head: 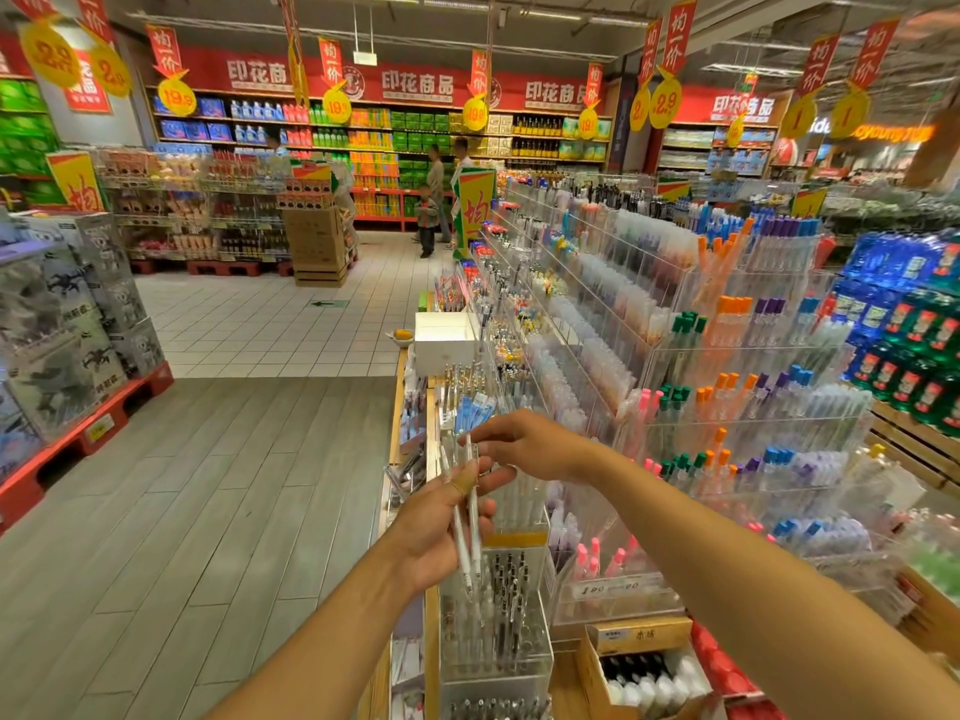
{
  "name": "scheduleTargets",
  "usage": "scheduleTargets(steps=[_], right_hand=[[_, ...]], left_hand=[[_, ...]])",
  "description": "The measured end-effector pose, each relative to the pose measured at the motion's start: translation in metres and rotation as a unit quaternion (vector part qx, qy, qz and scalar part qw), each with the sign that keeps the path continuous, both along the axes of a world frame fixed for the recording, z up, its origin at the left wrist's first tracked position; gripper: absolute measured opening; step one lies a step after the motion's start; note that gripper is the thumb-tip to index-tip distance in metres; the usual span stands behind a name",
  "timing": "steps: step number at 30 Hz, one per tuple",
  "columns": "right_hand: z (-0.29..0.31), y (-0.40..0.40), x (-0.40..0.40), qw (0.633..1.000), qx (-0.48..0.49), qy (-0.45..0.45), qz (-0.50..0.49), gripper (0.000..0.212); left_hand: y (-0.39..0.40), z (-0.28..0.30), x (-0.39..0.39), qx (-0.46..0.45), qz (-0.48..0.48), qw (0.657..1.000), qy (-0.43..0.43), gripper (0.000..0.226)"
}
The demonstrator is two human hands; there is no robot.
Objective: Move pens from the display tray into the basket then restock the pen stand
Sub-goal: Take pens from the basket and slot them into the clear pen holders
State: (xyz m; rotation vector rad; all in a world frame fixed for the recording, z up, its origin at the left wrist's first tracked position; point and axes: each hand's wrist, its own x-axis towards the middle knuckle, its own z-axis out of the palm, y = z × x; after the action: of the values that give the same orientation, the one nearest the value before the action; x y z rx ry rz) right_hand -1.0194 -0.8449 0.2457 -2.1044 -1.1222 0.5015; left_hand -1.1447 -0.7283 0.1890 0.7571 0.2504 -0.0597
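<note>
The left hand [439, 517] was curled round a small bundle of white pens [466, 517], thumb across the front of the barrels and fingers wrapped behind, so that the tips pointed down toward the stand and the capped ends stood up above the knuckles. The right hand [524, 445] reached in from the other side with its thumb and forefinger pinched at the top of one pen in the bundle, the remaining fingers loosely bent; whether it was drawing that pen out or only straightening it could not be told.

The pens looked light, stiff and smooth-barrelled, likely to slide against each other if the grip slackened. They seemed best held mid-barrel as a bunch, with single ones picked by the upper end, where there was room for two fingertips.

Directly beneath the hands stood the clear acrylic pen stand [493, 636], its compartments partly filled with dark-tipped pens, and a second compartment with a yellow band [517, 537] just behind. Beyond it, tiered acrylic display trays [753, 423] held rows of coloured pens across the bench [397, 407]. A white box [445, 341] sat farther along. No basket could be made out.
</note>
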Motion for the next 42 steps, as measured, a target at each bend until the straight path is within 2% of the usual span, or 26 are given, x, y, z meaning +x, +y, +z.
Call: scheduleTargets(steps=[3,7,10,13,16,19,21,24,28,31,34,37,42], right_hand=[[0.003,-0.003,-0.001,0.992,0.049,0.114,0.009,0.028],[0.001,-0.004,-0.001,0.987,0.077,0.140,0.013,0.022],[-0.001,-0.002,0.000,0.978,0.104,0.177,0.020,0.014],[0.001,-0.002,0.007,0.973,0.145,0.179,-0.007,0.012],[0.006,0.001,0.012,0.969,0.193,0.147,-0.045,0.012],[0.011,0.003,0.017,0.973,0.201,0.072,-0.089,0.013],[0.012,0.004,0.019,0.982,0.165,-0.010,-0.095,0.014],[0.007,0.007,0.020,0.984,0.071,-0.140,-0.079,0.016],[-0.006,0.008,0.025,0.981,0.006,-0.188,-0.057,0.016],[-0.014,0.010,0.027,0.979,-0.020,-0.195,-0.057,0.020],[-0.015,0.012,0.029,0.975,-0.030,-0.211,-0.063,0.020],[-0.014,0.016,0.029,0.962,-0.061,-0.261,-0.047,0.020],[-0.014,0.023,0.034,0.955,-0.096,-0.277,-0.047,0.025]], left_hand=[[0.003,-0.001,0.001,-0.029,-0.015,0.999,-0.014,0.038],[0.003,-0.002,0.001,-0.040,-0.035,0.998,-0.021,0.043],[0.002,0.000,0.003,-0.043,-0.029,0.999,-0.015,0.036],[0.002,0.003,0.005,-0.041,0.020,0.998,0.039,0.028],[0.007,-0.002,0.010,0.022,0.106,0.987,0.118,0.027],[0.013,-0.011,0.011,0.096,0.147,0.968,0.180,0.031],[0.016,-0.017,0.011,0.133,0.159,0.957,0.202,0.034],[0.019,-0.019,0.014,0.131,0.178,0.953,0.209,0.034],[0.019,-0.017,0.016,0.132,0.193,0.958,0.164,0.011],[0.017,-0.015,0.015,0.144,0.192,0.963,0.119,0.016],[0.016,-0.014,0.015,0.231,0.169,0.955,0.076,0.025],[0.016,-0.016,0.015,0.353,0.124,0.927,0.031,0.027],[0.010,-0.014,0.019,0.474,0.182,0.861,-0.028,0.018]])
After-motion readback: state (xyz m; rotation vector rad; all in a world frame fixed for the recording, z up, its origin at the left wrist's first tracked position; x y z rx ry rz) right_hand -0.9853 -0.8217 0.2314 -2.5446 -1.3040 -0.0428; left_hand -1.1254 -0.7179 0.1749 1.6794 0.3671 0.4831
